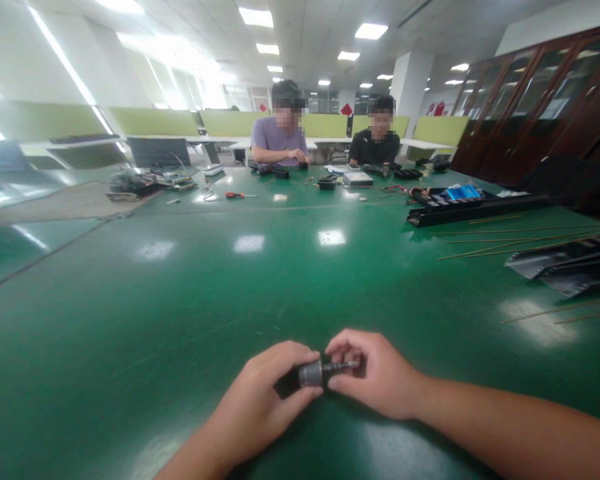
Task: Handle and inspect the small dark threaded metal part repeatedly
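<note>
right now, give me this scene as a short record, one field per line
left hand: thumb and finger grip the grey cylinder
right hand: curled about the thin dark shaft on the cylinder; firmness of hold unclear
surface: glossy green tabletop
right side: black channel-shaped parts, thin rods
far side: screwdriver with orange-red handle, small pale box
people opposite: one in purple shirt, one in dark shirt

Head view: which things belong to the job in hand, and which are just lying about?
In hand:
- dark grey cylindrical part, held in the left hand
- its narrow shaft, reaching into the curled right hand; grip unclear

Apparently just lying about:
- orange-handled screwdriver
- thin rods
- long black channel, right
</note>
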`<move>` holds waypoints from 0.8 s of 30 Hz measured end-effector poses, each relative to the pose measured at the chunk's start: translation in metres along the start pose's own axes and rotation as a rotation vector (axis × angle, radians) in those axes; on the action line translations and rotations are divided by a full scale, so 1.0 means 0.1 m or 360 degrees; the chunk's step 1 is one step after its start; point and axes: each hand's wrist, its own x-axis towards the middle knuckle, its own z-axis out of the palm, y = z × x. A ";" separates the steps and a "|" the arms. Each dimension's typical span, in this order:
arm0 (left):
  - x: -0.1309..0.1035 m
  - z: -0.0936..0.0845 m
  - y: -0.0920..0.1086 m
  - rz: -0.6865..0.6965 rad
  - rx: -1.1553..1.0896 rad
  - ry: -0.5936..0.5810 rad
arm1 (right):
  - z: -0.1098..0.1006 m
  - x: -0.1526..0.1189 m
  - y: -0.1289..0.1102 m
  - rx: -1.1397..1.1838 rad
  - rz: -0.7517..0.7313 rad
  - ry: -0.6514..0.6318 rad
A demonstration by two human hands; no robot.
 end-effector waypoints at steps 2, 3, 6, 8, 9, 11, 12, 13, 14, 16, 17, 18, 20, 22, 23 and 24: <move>-0.01 0.01 0.01 0.0064 0.0015 -0.0025 | 0.00 0.00 0.00 0.0003 -0.0013 -0.0014; -0.01 0.01 0.02 0.0077 0.0021 -0.0038 | 0.00 0.00 -0.01 0.0004 -0.0020 -0.0020; -0.01 0.01 0.01 0.0076 0.0032 -0.0078 | 0.00 0.00 -0.01 0.0007 -0.0032 -0.0028; -0.01 0.01 0.00 0.0072 0.0037 -0.0075 | 0.00 0.00 -0.01 0.0017 -0.0024 -0.0031; -0.01 0.00 -0.01 0.0073 0.0043 -0.0067 | 0.00 0.00 -0.01 0.0015 -0.0014 -0.0029; -0.01 -0.01 -0.02 0.0082 0.0058 -0.0044 | 0.00 0.00 -0.01 -0.0015 -0.0004 -0.0019; -0.01 -0.01 -0.02 0.0092 0.0064 -0.0034 | 0.00 0.00 -0.02 -0.0045 -0.0011 -0.0010; -0.01 -0.01 -0.02 0.0102 0.0070 -0.0025 | 0.00 0.00 -0.02 -0.0077 -0.0035 -0.0011; -0.01 0.00 -0.02 0.0109 0.0073 -0.0020 | 0.00 0.00 -0.02 -0.0103 -0.0060 0.0010; -0.01 0.01 -0.02 0.0113 0.0074 -0.0023 | -0.01 0.00 -0.03 -0.0148 -0.0115 0.0013; -0.01 0.01 -0.02 0.0108 0.0074 -0.0027 | -0.01 0.00 -0.03 -0.0157 -0.0132 0.0001; -0.02 0.01 -0.02 0.0100 0.0077 -0.0029 | -0.02 0.00 -0.02 -0.0154 -0.0141 0.0002; -0.02 0.02 -0.02 0.0083 0.0076 -0.0027 | -0.02 0.00 -0.02 -0.0137 -0.0130 -0.0017; -0.02 0.02 -0.01 0.0070 0.0070 -0.0027 | -0.03 0.00 -0.02 -0.0113 -0.0116 -0.0033; -0.01 0.02 0.00 0.0071 0.0064 -0.0025 | -0.03 0.00 -0.02 -0.0104 -0.0108 -0.0039; -0.01 0.02 0.00 0.0073 0.0059 -0.0024 | -0.04 0.00 -0.02 -0.0096 -0.0101 -0.0044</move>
